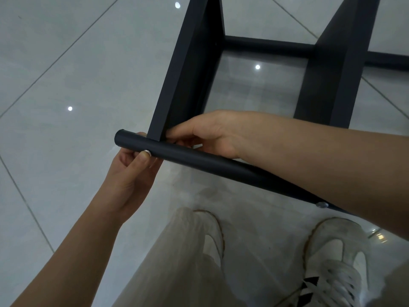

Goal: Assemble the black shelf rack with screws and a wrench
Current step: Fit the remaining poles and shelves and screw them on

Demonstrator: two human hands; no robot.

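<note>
Two grips crowd the left end of the black tube (199, 161); left hand (130, 173) curled round it at the screw (146, 151); right hand (212, 134) seemingly pinching the shelf panel (188, 74) just beside.

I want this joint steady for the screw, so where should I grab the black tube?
Grip the black tube on its bare stretch right of the shelf board, wrapping from underneath. The board butts its far side and the screw faces you.

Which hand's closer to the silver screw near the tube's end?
The left hand: its thumb rests right by the screw. The right hand is farther along the tube, by the panel.
</note>
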